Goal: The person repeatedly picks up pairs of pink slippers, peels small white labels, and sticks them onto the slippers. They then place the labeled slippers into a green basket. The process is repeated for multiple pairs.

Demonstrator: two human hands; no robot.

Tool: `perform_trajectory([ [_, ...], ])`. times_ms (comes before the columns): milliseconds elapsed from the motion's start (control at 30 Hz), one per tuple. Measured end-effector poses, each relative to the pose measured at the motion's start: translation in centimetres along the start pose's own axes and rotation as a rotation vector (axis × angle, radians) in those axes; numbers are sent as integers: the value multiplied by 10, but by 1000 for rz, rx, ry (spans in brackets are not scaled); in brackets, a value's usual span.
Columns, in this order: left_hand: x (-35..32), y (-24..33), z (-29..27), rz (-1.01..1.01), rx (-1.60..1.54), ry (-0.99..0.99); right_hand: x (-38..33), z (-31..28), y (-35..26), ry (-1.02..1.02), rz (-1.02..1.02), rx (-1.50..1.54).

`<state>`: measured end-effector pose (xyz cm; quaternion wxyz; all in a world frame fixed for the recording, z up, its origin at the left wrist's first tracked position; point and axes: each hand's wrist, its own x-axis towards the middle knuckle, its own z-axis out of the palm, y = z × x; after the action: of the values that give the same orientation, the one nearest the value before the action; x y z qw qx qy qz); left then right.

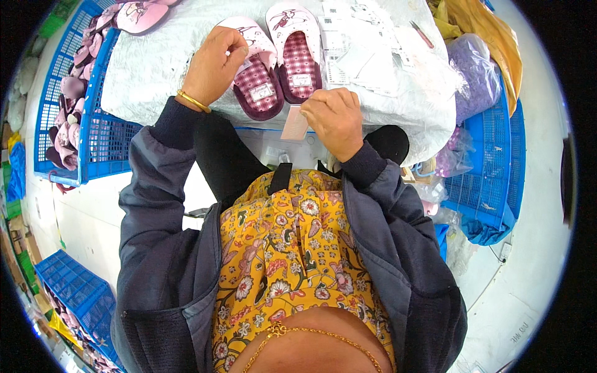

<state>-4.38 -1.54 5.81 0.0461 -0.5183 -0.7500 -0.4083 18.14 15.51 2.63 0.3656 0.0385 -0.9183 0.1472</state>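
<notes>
A pair of slippers lies on the covered table in front of me, pale pink and white on top with maroon checked insoles: the left slipper (256, 87) and the right slipper (300, 62). My left hand (210, 67) is closed in a pinch beside the left slipper's upper. A tiny white bit shows at its fingertips, too small to name. Between the thumb and fingers of my right hand (339, 121) is a pinkish-tan card tag (294, 124), hanging at the table's near edge just below the right slipper's heel.
White label sheets (367, 62) and a small red-handled pointed tool (422, 35) lie on the table's right side. More slippers (142, 17) sit at the back left. Blue crates (106, 140) flank the table, the left one filled with slippers. A purple plastic bag (476, 78) bulges at the right.
</notes>
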Motion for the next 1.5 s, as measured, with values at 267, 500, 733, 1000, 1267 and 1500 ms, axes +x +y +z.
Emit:
perform_trajectory([
  [267, -1, 23, 28, -162, -178, 44, 44, -14, 2, 130, 52, 7],
  [500, 4, 24, 39, -401, -717, -51, 61, 6, 12, 37, 278, 341],
  [733, 6, 31, 39, -396, -798, -160, 71, 14, 9, -38, 505, 632],
  [1000, 3, 21, 44, -358, -953, -141, 67, 22, 11, -53, 625, 675],
  [1267, 7, 25, 43, -360, -940, -165, 63, 28, 15, -40, 693, 737],
  [1500, 5, 20, 46, -326, -900, -181, 62, 31, 16, -37, 696, 770],
])
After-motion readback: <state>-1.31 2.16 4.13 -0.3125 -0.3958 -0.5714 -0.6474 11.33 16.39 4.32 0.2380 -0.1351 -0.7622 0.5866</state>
